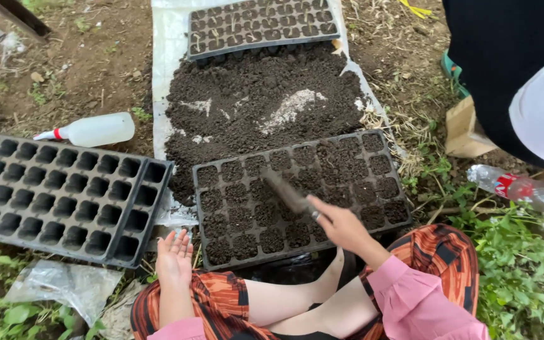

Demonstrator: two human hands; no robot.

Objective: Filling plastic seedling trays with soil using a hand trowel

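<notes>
A black seedling tray (373, 165) filled with dark soil lies in front of my knees. My right hand (340, 225) hovers over its near right part and grips a thin dark tool (286, 192) that points up and left across the cells. My left hand (174, 257) rests palm up, fingers apart, at the tray's near left corner, holding nothing. Behind the tray a heap of dark soil (266, 101) with pale patches lies on a white plastic sheet (169, 38).
An empty black cell tray (64, 195) sits to the left, a white squeeze bottle (92, 130) behind it. Another soil-filled tray (262, 25) lies beyond the heap. A person in dark clothes (505, 69) stands at the right, near a clear plastic bottle (517, 189). Crumpled plastic (64, 283) lies near left.
</notes>
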